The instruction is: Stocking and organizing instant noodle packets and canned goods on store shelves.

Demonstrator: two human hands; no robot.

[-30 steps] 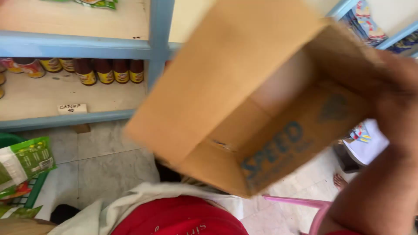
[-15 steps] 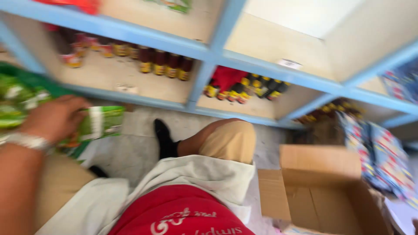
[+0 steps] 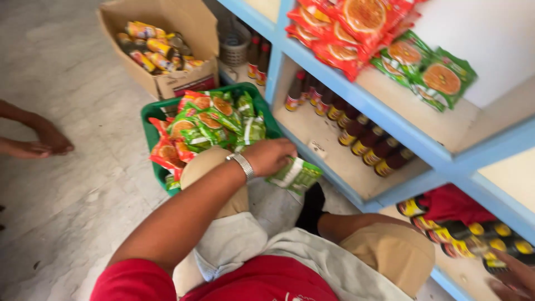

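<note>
Head view: my left hand (image 3: 270,157), a metal bracelet on its wrist, has its fingers clamped on a green noodle packet (image 3: 295,175), held just beside the green crate (image 3: 149,120) heaped with red and green packets. Dark sauce bottles (image 3: 362,139) line the blue shelf (image 3: 356,95) nearby; a cardboard box (image 3: 167,33) of goods sits beyond. My right hand (image 3: 515,276) shows at the corner, fingers' state unclear. Half a second ago the left hand was further left.

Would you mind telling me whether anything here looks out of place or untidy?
Mostly the green plastic basket: its red and green noodle packets are heaped loosely, and some hang over its left rim. The left hand holds one green packet beside it. Red packets on the blue shelf overhang its edge.
</note>
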